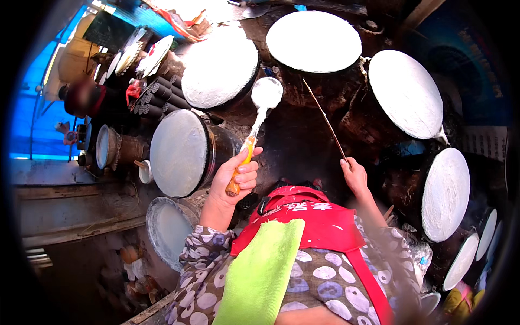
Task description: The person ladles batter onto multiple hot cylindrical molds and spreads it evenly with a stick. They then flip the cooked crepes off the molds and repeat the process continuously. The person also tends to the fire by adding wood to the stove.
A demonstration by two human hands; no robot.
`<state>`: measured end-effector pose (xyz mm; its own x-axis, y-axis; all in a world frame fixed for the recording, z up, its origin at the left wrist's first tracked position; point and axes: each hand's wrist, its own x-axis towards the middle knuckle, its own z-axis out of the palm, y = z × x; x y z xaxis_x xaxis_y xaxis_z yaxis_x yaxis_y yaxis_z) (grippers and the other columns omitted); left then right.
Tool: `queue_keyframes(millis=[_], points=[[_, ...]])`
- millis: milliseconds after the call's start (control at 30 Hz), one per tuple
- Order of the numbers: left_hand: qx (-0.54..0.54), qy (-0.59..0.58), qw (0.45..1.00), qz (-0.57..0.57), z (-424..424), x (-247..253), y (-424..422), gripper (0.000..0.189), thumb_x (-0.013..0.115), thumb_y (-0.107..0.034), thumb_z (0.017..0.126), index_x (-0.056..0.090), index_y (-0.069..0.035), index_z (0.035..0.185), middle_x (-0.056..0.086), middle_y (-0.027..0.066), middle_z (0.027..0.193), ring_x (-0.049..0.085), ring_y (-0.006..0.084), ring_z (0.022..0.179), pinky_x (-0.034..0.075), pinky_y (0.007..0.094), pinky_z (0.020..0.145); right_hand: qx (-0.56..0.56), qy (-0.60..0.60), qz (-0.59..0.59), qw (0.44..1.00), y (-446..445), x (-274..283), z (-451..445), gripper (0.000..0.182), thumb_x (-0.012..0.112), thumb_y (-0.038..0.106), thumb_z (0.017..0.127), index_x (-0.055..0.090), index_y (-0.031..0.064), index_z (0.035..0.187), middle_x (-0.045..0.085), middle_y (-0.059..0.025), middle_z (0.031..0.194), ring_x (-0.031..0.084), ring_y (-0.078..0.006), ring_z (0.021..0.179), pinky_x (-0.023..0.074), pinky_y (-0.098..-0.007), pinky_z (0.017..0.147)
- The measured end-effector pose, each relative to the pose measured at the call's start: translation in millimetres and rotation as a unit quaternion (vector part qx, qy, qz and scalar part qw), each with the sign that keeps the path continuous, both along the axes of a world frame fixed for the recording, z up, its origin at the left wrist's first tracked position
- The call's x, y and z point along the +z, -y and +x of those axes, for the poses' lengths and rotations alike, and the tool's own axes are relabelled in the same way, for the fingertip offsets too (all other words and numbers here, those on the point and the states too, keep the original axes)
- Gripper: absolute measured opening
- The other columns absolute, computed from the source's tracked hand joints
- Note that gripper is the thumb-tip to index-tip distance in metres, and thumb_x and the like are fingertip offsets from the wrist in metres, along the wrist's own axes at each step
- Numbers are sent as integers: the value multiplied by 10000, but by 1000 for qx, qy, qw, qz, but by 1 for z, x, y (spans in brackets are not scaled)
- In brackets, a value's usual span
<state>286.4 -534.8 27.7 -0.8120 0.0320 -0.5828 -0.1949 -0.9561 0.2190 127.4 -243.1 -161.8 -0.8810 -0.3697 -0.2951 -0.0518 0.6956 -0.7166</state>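
Note:
In my left hand (237, 178) is a ladle (267, 92) with a yellow-orange handle, its bowl and shaft coated in white batter. The bowl is raised in front of me, close to the lower rim of a white-coated round griddle (221, 69). My right hand (355, 176) grips a thin stick (325, 118) by its near end. That stick slants away to the left, its tip just below another white-topped round griddle (315, 40). Both of these griddles rest on dark drum-shaped stoves.
White-topped griddles (406, 93) curve round my right, with another (446, 195) nearer. At my left stand a greyish-white drum top (178, 152) and a basin of pale liquid (170, 231). Perforated coal briquettes (160, 95) are stacked beyond. A person (85, 97) is at far left.

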Motion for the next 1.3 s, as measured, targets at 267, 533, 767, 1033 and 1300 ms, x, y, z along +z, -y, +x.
queue_keyframes(millis=[267,533,767,1033,1300], points=[[-14,-1,926,-378,-7,-16,53,277,482,-207,951,457,-65,1188,384,-28,583,357,56,390,319,207,358,-28,54,-136,989,68,-15,-27,330,527,319,912,552,-2,839,450,-68,579,452,-120,573,381,-324,540],[87,-100,987,-89,18,-3,118,303,419,-278,978,475,-70,1190,370,-46,589,345,29,393,318,191,366,62,-16,-70,995,145,-7,-40,287,534,292,893,545,14,820,521,-132,601,540,-228,566,408,-366,554],[193,-131,972,-27,39,16,148,351,363,-262,994,419,-37,1258,358,-37,587,354,42,386,331,204,375,175,-166,-83,967,274,45,-131,158,510,206,891,565,59,899,598,-203,747,601,-386,775,454,-438,663],[354,-114,928,-27,40,24,151,418,271,-264,1012,313,-12,1344,398,-6,606,412,73,400,369,238,390,313,-330,-66,888,512,55,-277,148,515,155,839,601,47,893,617,-181,836,593,-363,848,459,-439,762],[522,-77,849,-27,14,39,135,439,267,-271,1010,283,-1,1356,392,0,618,396,77,399,370,244,398,440,-293,-20,848,691,22,-322,213,536,229,841,637,47,888,638,-187,893,616,-347,876,479,-413,793]])
